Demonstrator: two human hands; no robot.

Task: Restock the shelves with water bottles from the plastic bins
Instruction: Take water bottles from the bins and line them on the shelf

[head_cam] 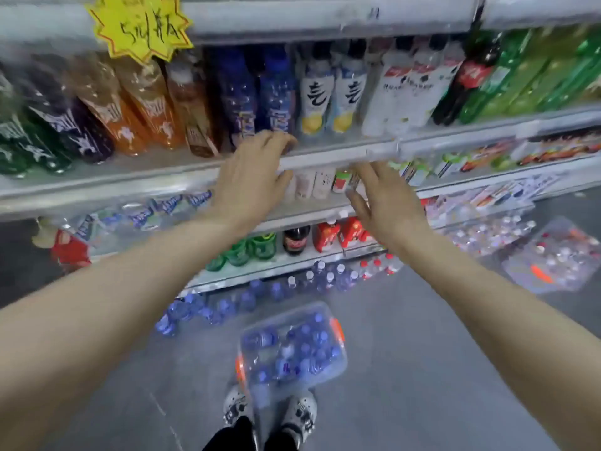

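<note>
Both hands, left [250,177] and right [387,203], reach toward the shelf [325,156], fingers spread, holding nothing. Water bottles [292,349] fill the floor bin [338,330] (likely slick, squashy; best gripped mid-body).

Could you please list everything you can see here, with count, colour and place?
Plastic bin: one, clear with orange latches, on the floor by the feet, holding blue-capped water bottles.
Second bin: one, clear, on the floor at right.
Water bottles: many, blue-tinted, along the shelf foot.
Soda bottles: many, orange, purple, green and blue, upper shelf.
Price sign: one, yellow, top left.
Shoes: two, white.
Left hand: open, on the shelf edge.
Right hand: open, empty.
</note>
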